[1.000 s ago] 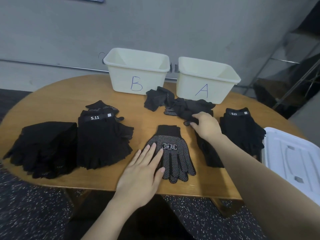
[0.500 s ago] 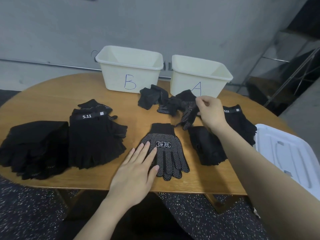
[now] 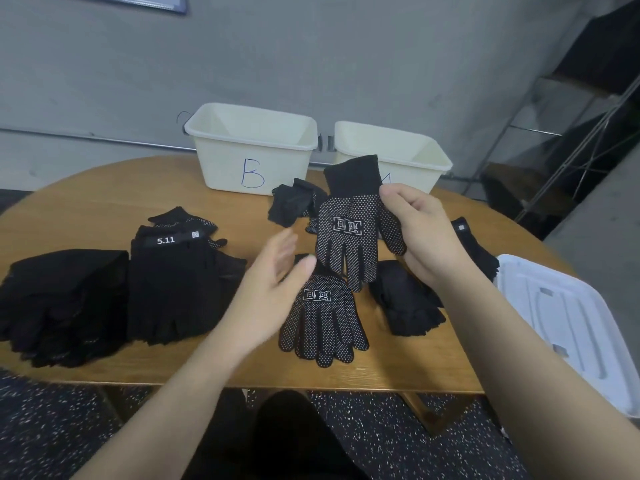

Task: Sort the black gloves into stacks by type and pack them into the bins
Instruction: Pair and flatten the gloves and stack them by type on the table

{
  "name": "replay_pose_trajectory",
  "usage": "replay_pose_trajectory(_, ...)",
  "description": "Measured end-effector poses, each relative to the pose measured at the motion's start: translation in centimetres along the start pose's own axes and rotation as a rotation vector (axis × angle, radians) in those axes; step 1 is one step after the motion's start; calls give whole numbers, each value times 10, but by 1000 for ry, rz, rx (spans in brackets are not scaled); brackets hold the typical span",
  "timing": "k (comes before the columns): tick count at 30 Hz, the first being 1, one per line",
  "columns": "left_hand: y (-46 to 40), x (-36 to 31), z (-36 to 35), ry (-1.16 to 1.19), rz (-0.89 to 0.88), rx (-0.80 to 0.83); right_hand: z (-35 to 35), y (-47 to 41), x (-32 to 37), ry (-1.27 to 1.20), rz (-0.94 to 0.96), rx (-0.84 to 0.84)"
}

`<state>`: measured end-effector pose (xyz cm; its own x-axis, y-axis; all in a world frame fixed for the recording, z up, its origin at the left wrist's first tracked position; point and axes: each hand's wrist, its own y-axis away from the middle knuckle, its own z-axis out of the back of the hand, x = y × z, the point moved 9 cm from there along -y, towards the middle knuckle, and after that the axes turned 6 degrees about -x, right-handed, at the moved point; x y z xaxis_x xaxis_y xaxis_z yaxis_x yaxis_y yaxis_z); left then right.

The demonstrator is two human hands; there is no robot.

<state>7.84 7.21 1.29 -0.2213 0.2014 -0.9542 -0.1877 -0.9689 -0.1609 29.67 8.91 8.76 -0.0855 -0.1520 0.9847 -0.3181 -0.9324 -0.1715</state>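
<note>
The right hand (image 3: 427, 237) pinches a dotted black glove (image 3: 353, 230) at the edge of its wrist, thumb on the front, holding it up above the surface (image 3: 86, 209) with the cuff on top and the fingers hanging down. The left hand (image 3: 273, 282) hovers blurred just left of it, fingers spread and holding nothing.

Directly below the raised glove and beside the left hand, a second dotted glove (image 3: 322, 323) of the same kind lies flat, white grip dots and a white square logo facing up, fingers pointing toward the near edge. Under the right wrist sits a small plain black pile (image 3: 405, 303); behind the right hand another dark stack (image 3: 478, 251) is partly hidden. A loose crumpled heap (image 3: 294, 206) lies beyond the hands.

Left of the left hand stands a stack labelled 5.11 (image 3: 176, 285), and further left a plain black stack (image 3: 59, 303).

Beyond the hands, bin B (image 3: 252, 150) and the right bin (image 3: 408, 157), its letter hidden behind the glove, show only bare cream walls inside. A white lid (image 3: 568, 323) lies to the right of the right arm.
</note>
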Motion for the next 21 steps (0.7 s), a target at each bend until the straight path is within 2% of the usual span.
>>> replay_pose_trajectory(4,-33,-36,2,265,50,-37,-16,20,-2,-31,-29,78)
replay_pose_trajectory(11,-46,-52,12,217,-56,-88,-20,40,-9,-33,-51,105)
replay_pose_trajectory(18,-28,-64,21,213,-145,-155,-14,60,24,344,350,-117)
replay_pose_trajectory(20,-26,-67,26,235,-161,-205,-24,71,34,433,472,-117)
replay_pose_trajectory(21,-24,-70,28,238,-164,-217,-31,74,33,433,466,-69)
